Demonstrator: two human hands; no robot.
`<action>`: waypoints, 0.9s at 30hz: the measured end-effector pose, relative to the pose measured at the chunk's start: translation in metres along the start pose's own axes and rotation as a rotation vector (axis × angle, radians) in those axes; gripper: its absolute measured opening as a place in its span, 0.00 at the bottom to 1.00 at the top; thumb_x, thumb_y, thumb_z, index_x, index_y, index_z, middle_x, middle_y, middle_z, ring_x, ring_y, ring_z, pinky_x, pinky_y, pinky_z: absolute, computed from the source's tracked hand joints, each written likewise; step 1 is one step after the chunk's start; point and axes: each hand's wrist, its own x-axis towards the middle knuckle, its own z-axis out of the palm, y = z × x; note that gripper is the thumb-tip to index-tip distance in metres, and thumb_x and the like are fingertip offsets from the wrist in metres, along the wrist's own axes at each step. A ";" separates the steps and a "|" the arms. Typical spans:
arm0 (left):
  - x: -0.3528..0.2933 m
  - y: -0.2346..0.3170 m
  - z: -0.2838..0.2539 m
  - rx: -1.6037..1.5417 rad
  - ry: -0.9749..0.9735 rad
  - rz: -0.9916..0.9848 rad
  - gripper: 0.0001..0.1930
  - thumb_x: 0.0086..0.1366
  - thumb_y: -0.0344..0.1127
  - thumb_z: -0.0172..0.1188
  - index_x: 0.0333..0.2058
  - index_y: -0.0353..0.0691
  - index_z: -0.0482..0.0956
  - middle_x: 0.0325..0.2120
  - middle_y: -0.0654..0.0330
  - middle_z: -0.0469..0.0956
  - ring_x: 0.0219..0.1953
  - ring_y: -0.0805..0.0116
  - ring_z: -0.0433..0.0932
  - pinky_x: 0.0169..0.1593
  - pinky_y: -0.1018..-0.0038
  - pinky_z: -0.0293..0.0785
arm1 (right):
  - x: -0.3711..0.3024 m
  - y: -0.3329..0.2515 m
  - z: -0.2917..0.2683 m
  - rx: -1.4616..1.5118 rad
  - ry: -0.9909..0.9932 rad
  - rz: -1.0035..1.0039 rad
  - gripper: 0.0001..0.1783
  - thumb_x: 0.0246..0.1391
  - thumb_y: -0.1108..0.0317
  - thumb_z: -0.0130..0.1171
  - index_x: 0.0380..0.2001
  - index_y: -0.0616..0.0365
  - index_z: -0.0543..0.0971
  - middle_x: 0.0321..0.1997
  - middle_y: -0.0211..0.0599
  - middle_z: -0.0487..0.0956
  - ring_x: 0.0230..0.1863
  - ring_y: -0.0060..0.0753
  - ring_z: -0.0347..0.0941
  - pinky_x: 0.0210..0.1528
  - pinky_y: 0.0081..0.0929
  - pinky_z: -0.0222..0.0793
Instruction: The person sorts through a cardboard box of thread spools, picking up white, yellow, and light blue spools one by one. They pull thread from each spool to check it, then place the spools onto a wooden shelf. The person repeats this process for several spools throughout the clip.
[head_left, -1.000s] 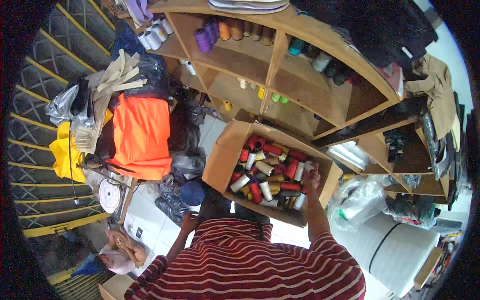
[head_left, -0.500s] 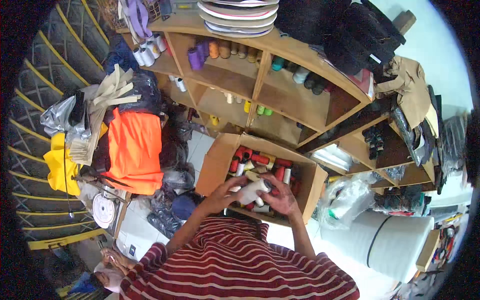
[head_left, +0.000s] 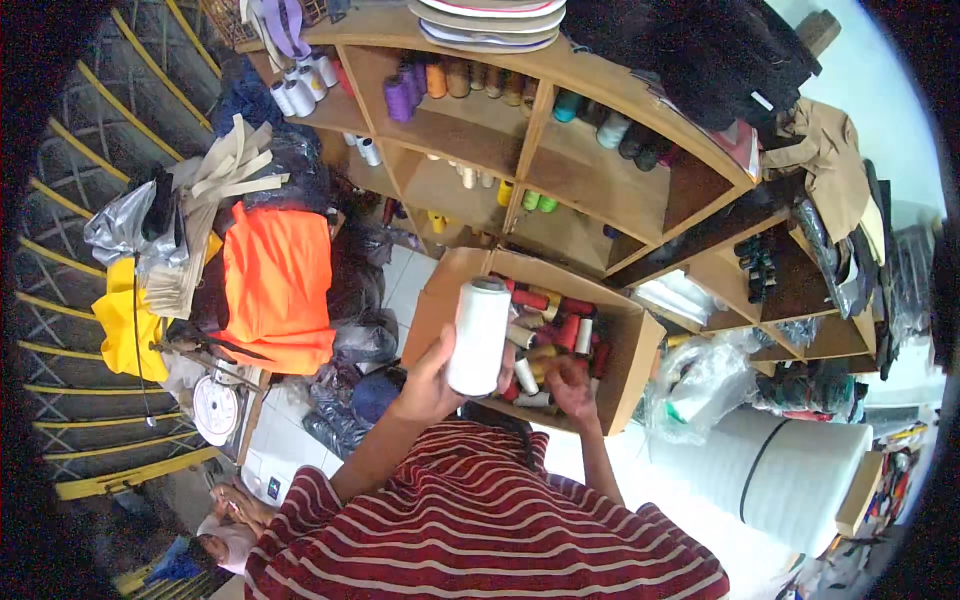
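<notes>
My left hand [head_left: 430, 382] is wrapped round a large white thread spool [head_left: 481, 338] and holds it upright, a little tilted, over the near left side of an open cardboard box [head_left: 622, 385]. Inside the box lie many loose spools of thread, among them a red spool [head_left: 567, 332], small white ones and yellowish ones. My right hand [head_left: 573, 392] is low over the right part of these spools, with bent fingers. Blur and the spools beneath hide whether anything is in its grasp.
Wooden shelving [head_left: 600, 190] with spools in several colours stands beyond the box. Orange fabric [head_left: 278, 290] and dark plastic bags [head_left: 335, 425] are at the left. To the right are a clear plastic bag [head_left: 700, 385] and a big white foam roll [head_left: 770, 480]. Another person [head_left: 235, 520] is at the lower left.
The white spool was between both hands over the box; now my left hand alone holds it, raised and more upright. My right hand has let go of it and moved down among the spools.
</notes>
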 end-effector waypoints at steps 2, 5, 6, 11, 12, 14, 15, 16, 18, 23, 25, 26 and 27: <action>-0.002 0.001 0.000 -0.017 -0.003 -0.007 0.41 0.68 0.67 0.35 0.64 0.34 0.57 0.36 0.54 0.74 0.33 0.62 0.74 0.39 0.67 0.71 | -0.013 0.078 0.009 -0.272 0.011 0.022 0.14 0.60 0.65 0.51 0.46 0.58 0.76 0.39 0.37 0.79 0.36 0.28 0.75 0.40 0.28 0.73; -0.005 0.004 0.004 -0.021 0.012 0.005 0.40 0.68 0.66 0.38 0.64 0.35 0.57 0.35 0.54 0.74 0.34 0.63 0.73 0.39 0.67 0.70 | -0.041 0.181 0.021 -0.696 0.085 -0.186 0.14 0.60 0.62 0.50 0.44 0.57 0.77 0.38 0.39 0.81 0.35 0.29 0.77 0.39 0.31 0.75; -0.004 0.005 0.006 -0.004 0.020 0.003 0.40 0.68 0.66 0.40 0.64 0.35 0.57 0.35 0.54 0.74 0.34 0.63 0.73 0.40 0.67 0.70 | -0.053 0.214 0.023 -0.870 0.160 -0.355 0.15 0.60 0.61 0.49 0.43 0.57 0.78 0.38 0.40 0.81 0.34 0.30 0.77 0.39 0.32 0.76; -0.014 -0.006 -0.002 0.140 0.158 0.063 0.41 0.60 0.60 0.55 0.62 0.34 0.60 0.32 0.56 0.74 0.32 0.66 0.73 0.37 0.70 0.71 | -0.066 0.313 0.004 -0.872 0.339 -0.028 0.15 0.60 0.56 0.50 0.39 0.55 0.78 0.34 0.43 0.81 0.30 0.32 0.75 0.31 0.29 0.75; -0.015 -0.006 0.001 0.191 0.204 0.049 0.39 0.59 0.57 0.56 0.61 0.33 0.61 0.33 0.56 0.74 0.32 0.67 0.73 0.36 0.71 0.71 | -0.067 0.304 0.005 -0.762 0.283 0.160 0.15 0.60 0.56 0.50 0.39 0.55 0.78 0.34 0.43 0.81 0.30 0.32 0.75 0.31 0.30 0.75; -0.016 -0.007 0.001 0.260 0.271 0.041 0.36 0.59 0.52 0.58 0.59 0.32 0.63 0.34 0.55 0.75 0.31 0.67 0.74 0.34 0.72 0.73 | -0.065 0.294 -0.007 -0.661 0.237 0.362 0.15 0.60 0.56 0.50 0.39 0.55 0.78 0.34 0.43 0.80 0.30 0.32 0.75 0.31 0.30 0.75; -0.016 -0.008 0.003 0.220 0.314 0.051 0.32 0.57 0.45 0.59 0.56 0.31 0.65 0.35 0.54 0.75 0.32 0.67 0.76 0.33 0.72 0.75 | -0.065 0.292 -0.012 -0.622 0.224 0.434 0.15 0.60 0.56 0.50 0.39 0.55 0.78 0.34 0.43 0.80 0.30 0.32 0.75 0.31 0.30 0.75; -0.018 -0.008 0.003 0.286 0.311 0.039 0.31 0.57 0.45 0.59 0.56 0.31 0.65 0.35 0.54 0.76 0.32 0.66 0.76 0.34 0.72 0.76 | -0.064 0.291 -0.016 -0.588 0.213 0.493 0.16 0.60 0.56 0.50 0.39 0.55 0.78 0.34 0.43 0.80 0.30 0.32 0.75 0.31 0.30 0.75; -0.020 -0.006 0.001 0.416 0.295 0.021 0.30 0.58 0.44 0.59 0.54 0.31 0.66 0.36 0.53 0.76 0.32 0.66 0.77 0.34 0.70 0.78 | -0.058 0.291 -0.023 -0.552 0.201 0.564 0.16 0.60 0.55 0.51 0.40 0.55 0.78 0.34 0.43 0.80 0.30 0.32 0.75 0.31 0.30 0.75; -0.017 -0.010 0.003 0.328 0.272 0.079 0.28 0.63 0.46 0.53 0.54 0.31 0.66 0.30 0.53 0.76 0.25 0.65 0.77 0.30 0.71 0.76 | -0.041 0.292 -0.025 -0.509 0.203 0.636 0.17 0.60 0.54 0.51 0.41 0.55 0.78 0.34 0.42 0.80 0.30 0.32 0.75 0.30 0.30 0.75; -0.016 -0.011 0.001 0.339 0.288 0.070 0.29 0.66 0.52 0.50 0.55 0.32 0.65 0.27 0.53 0.76 0.22 0.66 0.75 0.27 0.72 0.74 | -0.035 0.292 -0.021 -0.507 0.213 0.647 0.17 0.60 0.54 0.51 0.41 0.55 0.78 0.34 0.42 0.80 0.30 0.33 0.75 0.30 0.30 0.75; -0.017 -0.011 0.001 0.296 0.297 0.057 0.30 0.66 0.55 0.48 0.55 0.32 0.65 0.26 0.53 0.75 0.21 0.66 0.74 0.26 0.72 0.73 | -0.032 0.293 -0.018 -0.501 0.224 0.651 0.17 0.60 0.54 0.52 0.41 0.56 0.77 0.34 0.41 0.80 0.29 0.33 0.75 0.30 0.31 0.75; -0.017 -0.012 0.000 0.252 0.307 0.044 0.32 0.67 0.57 0.46 0.56 0.33 0.65 0.25 0.54 0.75 0.20 0.66 0.74 0.25 0.73 0.72 | -0.029 0.294 -0.015 -0.498 0.237 0.653 0.17 0.60 0.54 0.52 0.42 0.56 0.77 0.34 0.41 0.80 0.29 0.33 0.75 0.30 0.31 0.75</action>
